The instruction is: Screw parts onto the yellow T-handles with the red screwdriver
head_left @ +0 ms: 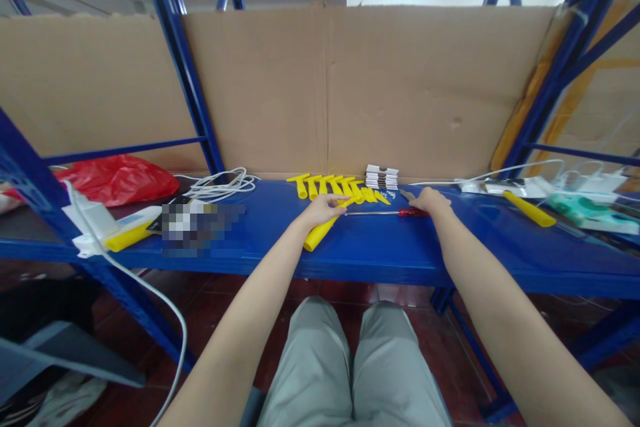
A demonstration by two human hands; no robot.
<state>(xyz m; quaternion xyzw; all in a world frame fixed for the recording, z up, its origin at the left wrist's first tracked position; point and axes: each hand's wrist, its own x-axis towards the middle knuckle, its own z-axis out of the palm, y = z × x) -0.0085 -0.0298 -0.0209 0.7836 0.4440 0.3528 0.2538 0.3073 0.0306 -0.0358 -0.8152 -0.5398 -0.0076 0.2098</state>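
My left hand (323,209) is closed around a yellow plastic tool with a tubular handle (320,235), its thin end pointing up to the right. My right hand (431,200) has its fingers drawn together beside a small grey flat piece (407,195); what they grip is too small to make out. Just below that hand lies a screwdriver with a red handle (409,212), its long shaft reaching left toward the yellow tool. Behind my hands stands a row of yellow T-shaped tools (320,187). To their right are smaller yellow pieces (375,196) and a stack of white pieces (382,177).
A cardboard panel (400,93) backs the blue shelf (270,233). At left are a red plastic bag (120,179), coiled white cable (225,185) and a yellow-handled item (131,237). On the right lie a yellow handle (530,209) and a green item (590,212).
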